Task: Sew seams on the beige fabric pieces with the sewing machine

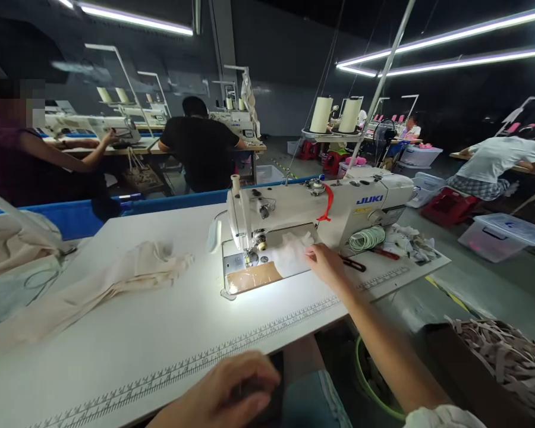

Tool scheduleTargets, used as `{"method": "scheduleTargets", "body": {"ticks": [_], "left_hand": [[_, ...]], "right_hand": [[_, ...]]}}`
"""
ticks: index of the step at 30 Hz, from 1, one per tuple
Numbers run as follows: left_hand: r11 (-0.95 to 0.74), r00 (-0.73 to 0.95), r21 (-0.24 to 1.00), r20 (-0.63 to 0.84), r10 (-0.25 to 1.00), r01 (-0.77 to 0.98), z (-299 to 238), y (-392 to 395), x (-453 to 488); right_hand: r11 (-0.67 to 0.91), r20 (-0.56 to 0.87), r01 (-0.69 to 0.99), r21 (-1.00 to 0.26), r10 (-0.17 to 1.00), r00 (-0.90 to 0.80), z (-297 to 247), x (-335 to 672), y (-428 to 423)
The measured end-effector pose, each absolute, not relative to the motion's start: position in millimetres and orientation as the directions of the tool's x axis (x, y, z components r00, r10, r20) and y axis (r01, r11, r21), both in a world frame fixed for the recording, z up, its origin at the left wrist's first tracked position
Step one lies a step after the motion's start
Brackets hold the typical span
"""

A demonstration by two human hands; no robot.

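Note:
My right hand (324, 263) reaches to the bed of a white sewing machine (294, 205), fingers closed on the edge of a thin, sheer white piece of fabric (294, 252). The fabric lies under the machine's arm, right of the needle and presser foot (250, 257). A brown patch (254, 276) covers part of the bed in front of it. My left hand (232, 386) is low in front of the table's near edge, slightly blurred, its fingers curled and apart from the thumb with nothing visible between them.
Beige cloth (125, 279) lies on the left of the white table (196, 315), which has a printed ruler along its front. Green cord (367, 238), dark-handled scissors (354, 263) and scraps (410, 244) sit at right. Fabric strips (503, 356) fill a box below. Several people work nearby.

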State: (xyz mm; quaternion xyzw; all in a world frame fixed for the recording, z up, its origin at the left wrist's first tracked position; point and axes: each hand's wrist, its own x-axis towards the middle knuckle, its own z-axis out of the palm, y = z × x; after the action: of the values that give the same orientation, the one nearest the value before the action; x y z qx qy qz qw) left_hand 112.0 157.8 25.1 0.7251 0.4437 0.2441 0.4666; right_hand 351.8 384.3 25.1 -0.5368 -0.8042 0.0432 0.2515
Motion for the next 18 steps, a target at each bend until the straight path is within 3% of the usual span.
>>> {"method": "scheduleTargets", "body": {"ticks": [4,9,12,18], "left_hand": [[-0.357,0.292,0.779,0.233,0.928,0.515,26.9,250.7,141.2],[-0.4,0.097,0.433,0.571,0.815,0.808,-0.5,350.2,167.1],[-0.332,0.072,0.351,0.584,0.808,0.876,-3.7,380.2,179.8],[-0.357,0.094,0.352,0.584,0.806,0.865,3.7,365.1,178.5]], "right_hand": [[0.428,0.386,0.851,-0.304,0.872,-0.3,7.1,342.6,394.1],[0.544,0.441,0.784,-0.297,0.807,-0.393,0.6,351.0,390.1],[0.587,0.46,0.748,-0.308,0.781,-0.423,-2.7,356.8,395.9],[0.632,0.48,0.706,-0.32,0.75,-0.455,-6.8,359.8,400.9]]}}
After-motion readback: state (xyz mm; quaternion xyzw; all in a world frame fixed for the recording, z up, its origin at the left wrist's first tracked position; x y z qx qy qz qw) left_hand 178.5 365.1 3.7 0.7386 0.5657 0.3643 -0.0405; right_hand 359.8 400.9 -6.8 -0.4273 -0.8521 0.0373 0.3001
